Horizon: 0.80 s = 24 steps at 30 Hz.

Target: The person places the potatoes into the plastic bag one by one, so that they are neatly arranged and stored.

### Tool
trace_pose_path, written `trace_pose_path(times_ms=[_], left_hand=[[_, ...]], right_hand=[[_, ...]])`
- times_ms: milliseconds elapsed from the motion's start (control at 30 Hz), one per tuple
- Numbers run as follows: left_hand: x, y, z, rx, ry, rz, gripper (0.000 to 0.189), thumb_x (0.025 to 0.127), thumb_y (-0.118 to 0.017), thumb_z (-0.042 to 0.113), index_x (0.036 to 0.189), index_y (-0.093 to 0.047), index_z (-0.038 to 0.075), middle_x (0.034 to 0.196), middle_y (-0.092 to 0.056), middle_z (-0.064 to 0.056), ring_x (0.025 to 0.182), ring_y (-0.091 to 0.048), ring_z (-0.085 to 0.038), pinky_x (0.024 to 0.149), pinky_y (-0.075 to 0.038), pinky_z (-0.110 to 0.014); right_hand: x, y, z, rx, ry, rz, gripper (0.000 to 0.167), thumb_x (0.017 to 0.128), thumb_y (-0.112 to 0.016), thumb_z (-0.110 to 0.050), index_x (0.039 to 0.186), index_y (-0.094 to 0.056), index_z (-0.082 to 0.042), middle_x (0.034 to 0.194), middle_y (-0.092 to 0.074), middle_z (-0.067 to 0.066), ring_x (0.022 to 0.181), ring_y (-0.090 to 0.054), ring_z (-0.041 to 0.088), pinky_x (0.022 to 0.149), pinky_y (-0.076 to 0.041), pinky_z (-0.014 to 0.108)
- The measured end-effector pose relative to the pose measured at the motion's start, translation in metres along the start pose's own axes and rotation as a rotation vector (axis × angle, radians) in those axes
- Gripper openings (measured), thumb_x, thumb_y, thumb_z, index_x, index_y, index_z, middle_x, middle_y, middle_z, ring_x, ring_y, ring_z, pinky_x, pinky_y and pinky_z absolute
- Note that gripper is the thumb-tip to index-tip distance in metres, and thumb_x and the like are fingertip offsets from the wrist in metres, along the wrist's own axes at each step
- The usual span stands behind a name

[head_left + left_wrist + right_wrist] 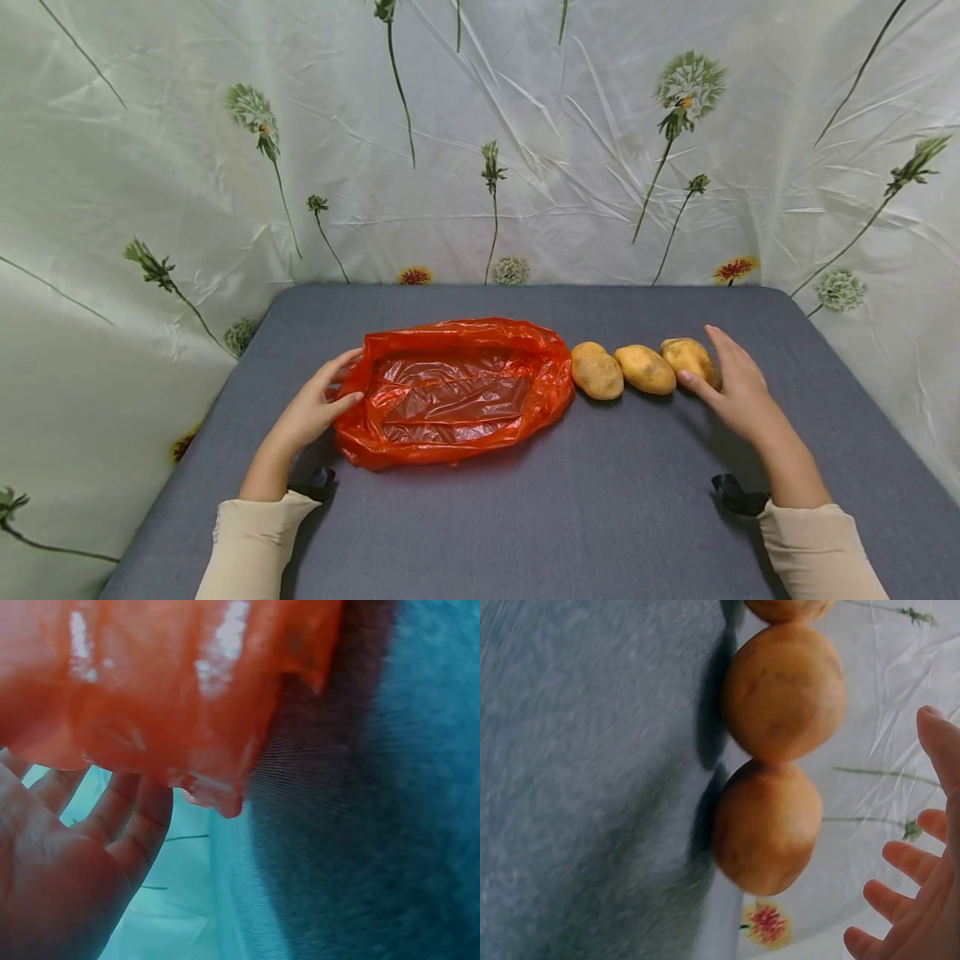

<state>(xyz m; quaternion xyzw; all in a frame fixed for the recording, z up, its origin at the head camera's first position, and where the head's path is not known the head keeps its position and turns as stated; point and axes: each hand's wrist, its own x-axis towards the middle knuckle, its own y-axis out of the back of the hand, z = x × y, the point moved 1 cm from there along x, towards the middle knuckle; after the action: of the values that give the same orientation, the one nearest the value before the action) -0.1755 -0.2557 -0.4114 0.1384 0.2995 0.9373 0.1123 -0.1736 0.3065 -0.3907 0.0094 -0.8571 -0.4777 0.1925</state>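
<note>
A red plastic bag [450, 429] lies on the table with its mouth spread wide, and nothing is seen inside it. At its left end is my left hand [318, 404], thumb and fingers apart and at the bag's side. In the left wrist view the fingers [142, 825] reach nearly straight behind the bag [150, 697], their tips hidden. Right of the bag sit three potatoes in a row: the left potato [597, 372], the middle potato [646, 370] and the right potato [688, 358]. My right hand [742, 392] is spread beside the right potato [769, 832], holding nothing.
A grey cloth covers the table [570, 517]. Behind and at both sides hangs a pale, shiny curtain [555, 167] printed with flowers. Dark straps or devices [738, 496] are at both wrists, near beige sleeves [817, 550].
</note>
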Motion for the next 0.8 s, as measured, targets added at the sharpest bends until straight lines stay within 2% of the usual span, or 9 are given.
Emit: trace_pose_path(times_ms=[167,300,433,533,667,733,800], left_hand=[[-0.002,-0.002,-0.002,-0.028,-0.027,0.021,0.053,0.084,-0.059,-0.001,0.133,-0.038,0.001,0.126,-0.042,-0.022,0.106,-0.043,-0.035,0.083,-0.037,-0.046],[-0.005,-0.001,0.012,-0.043,-0.042,0.029,0.046,0.083,-0.056,-0.008,0.127,-0.043,-0.007,0.126,-0.041,-0.025,0.105,-0.042,-0.036,0.08,-0.039,-0.035],[-0.007,-0.001,0.024,-0.055,-0.031,0.034,0.04,0.083,-0.054,-0.011,0.122,-0.046,-0.009,0.125,-0.041,-0.026,0.106,-0.041,-0.037,0.079,-0.039,-0.034],[-0.006,-0.002,0.013,-0.062,-0.031,0.039,0.038,0.084,-0.054,-0.01,0.122,-0.047,-0.009,0.126,-0.041,-0.025,0.11,-0.039,-0.037,0.079,-0.039,-0.034],[-0.005,-0.005,-0.008,-0.083,-0.037,0.044,0.038,0.085,-0.055,-0.004,0.123,-0.049,-0.004,0.128,-0.041,-0.02,0.116,-0.036,-0.03,0.08,-0.038,-0.023],[-0.006,-0.005,-0.012,-0.092,-0.03,0.048,0.038,0.086,-0.056,-0.001,0.123,-0.05,-0.001,0.129,-0.042,-0.016,0.117,-0.036,-0.026,0.08,-0.037,-0.018],[-0.006,-0.004,-0.012,-0.096,-0.026,0.05,0.038,0.086,-0.057,0.0,0.124,-0.05,0.001,0.129,-0.042,-0.014,0.117,-0.036,-0.023,0.08,-0.037,-0.016]], right_hand=[[-0.003,-0.001,0.012,0.063,-0.087,-0.034,0.073,0.091,-0.053,-0.028,0.142,-0.01,0.002,0.14,-0.015,0.033,0.124,-0.012,0.051,0.092,-0.011,0.064],[-0.005,-0.003,0.02,0.111,-0.15,-0.058,0.073,0.092,-0.05,-0.029,0.142,-0.006,0.002,0.14,-0.01,0.034,0.124,-0.008,0.052,0.09,-0.01,0.066],[-0.007,-0.006,0.025,0.15,-0.174,-0.058,0.073,0.092,-0.049,-0.028,0.14,-0.007,0.007,0.138,-0.011,0.036,0.124,-0.009,0.052,0.091,-0.011,0.065],[-0.008,-0.009,0.029,0.173,-0.2,-0.062,0.073,0.092,-0.05,-0.028,0.138,-0.009,0.01,0.136,-0.013,0.038,0.121,-0.013,0.055,0.09,-0.014,0.065],[-0.009,-0.013,0.033,0.21,-0.229,-0.08,0.073,0.091,-0.052,-0.025,0.137,-0.01,0.012,0.134,-0.017,0.04,0.114,-0.023,0.058,0.085,-0.021,0.065],[-0.009,-0.014,0.033,0.227,-0.24,-0.093,0.071,0.091,-0.052,-0.024,0.136,-0.011,0.013,0.132,-0.019,0.04,0.11,-0.03,0.057,0.083,-0.028,0.061],[-0.009,-0.015,0.032,0.243,-0.245,-0.1,0.069,0.091,-0.053,-0.022,0.135,-0.012,0.014,0.132,-0.021,0.04,0.107,-0.037,0.054,0.08,-0.037,0.049]])
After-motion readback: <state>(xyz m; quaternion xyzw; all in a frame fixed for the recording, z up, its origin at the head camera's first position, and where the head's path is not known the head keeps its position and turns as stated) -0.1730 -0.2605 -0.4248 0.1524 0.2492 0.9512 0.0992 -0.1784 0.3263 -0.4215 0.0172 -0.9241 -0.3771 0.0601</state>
